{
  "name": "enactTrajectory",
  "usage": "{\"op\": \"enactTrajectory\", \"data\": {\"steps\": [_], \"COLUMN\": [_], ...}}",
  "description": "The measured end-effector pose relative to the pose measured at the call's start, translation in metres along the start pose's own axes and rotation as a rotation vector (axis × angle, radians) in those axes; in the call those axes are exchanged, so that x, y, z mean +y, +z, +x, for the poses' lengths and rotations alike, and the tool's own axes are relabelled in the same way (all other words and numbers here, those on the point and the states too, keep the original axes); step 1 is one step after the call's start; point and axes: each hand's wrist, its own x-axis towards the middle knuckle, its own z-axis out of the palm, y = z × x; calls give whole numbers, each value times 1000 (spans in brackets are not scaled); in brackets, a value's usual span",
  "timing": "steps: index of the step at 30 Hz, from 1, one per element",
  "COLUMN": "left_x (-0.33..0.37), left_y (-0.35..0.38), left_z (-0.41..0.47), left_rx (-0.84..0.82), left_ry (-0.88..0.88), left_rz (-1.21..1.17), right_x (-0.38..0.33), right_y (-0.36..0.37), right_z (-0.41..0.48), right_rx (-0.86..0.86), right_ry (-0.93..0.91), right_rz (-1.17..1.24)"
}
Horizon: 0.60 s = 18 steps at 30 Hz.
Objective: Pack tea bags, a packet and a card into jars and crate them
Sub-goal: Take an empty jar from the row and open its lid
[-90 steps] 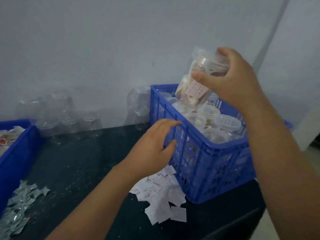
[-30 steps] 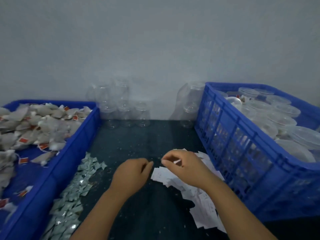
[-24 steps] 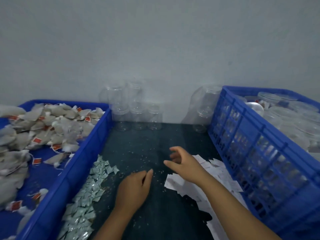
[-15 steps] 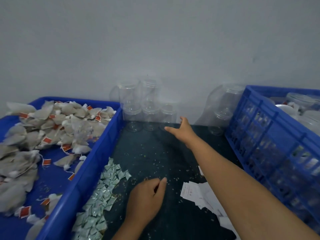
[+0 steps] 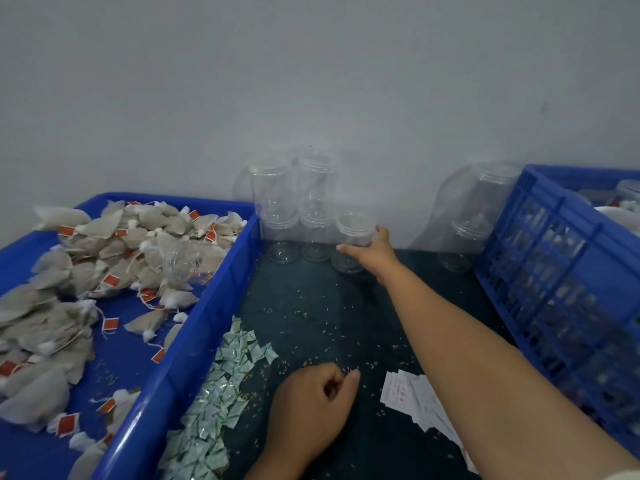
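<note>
A dark table (image 5: 311,306) set against a pale wall carries a blue slatted crate (image 5: 554,271) at right, partly in view and holding capped jars (image 5: 628,194). At left is a blue tray (image 5: 194,341) heaped with beige tea bags (image 5: 104,265) that bear white strings and red tags; one clear fallen jar (image 5: 180,261) lies on its side on the heap. Empty jars (image 5: 277,202), clear and lidless, stand in two-high stacks along the wall between tray and crate, and a further stacked pair (image 5: 467,244) stands just beside the crate. Small silver-green packets (image 5: 221,393) lie scattered along the tray's outer wall, and white printed cards (image 5: 415,400) lie nearer the crate. The right hand (image 5: 375,252) grasps a single jar (image 5: 353,237), a transparent cylinder with a ribbed neck, upright beside the stacks, with the thumb on its near side and the fingers round its far side. The left hand (image 5: 311,403) rests on the table between packets and cards, loosely curled, with nothing seen in it. Half a second earlier the right hand was short of the jars with its fingers outstretched, and the left hand lay flatter.
</note>
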Motion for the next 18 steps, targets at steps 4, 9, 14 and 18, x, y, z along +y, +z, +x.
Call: {"op": "enactTrajectory", "data": {"steps": [4,9,14,18], "left_x": [1,1,1,2], "left_y": [0,-2,-2,-2], "left_z": [1,0,3,2], "left_rx": [4,3,-2,-15], "left_ry": [3,1,-31,-68], "left_rz": [28,26,20,-16], "right_x": [1,0,22,61], "right_y": [-1,-19,-31,-25], "right_z": [-39,-127,-231,-291], "right_rx": [133,35,-25,12], "right_ry": [-113,-252,-288,-259], "right_rz": [15,224,422,476]}}
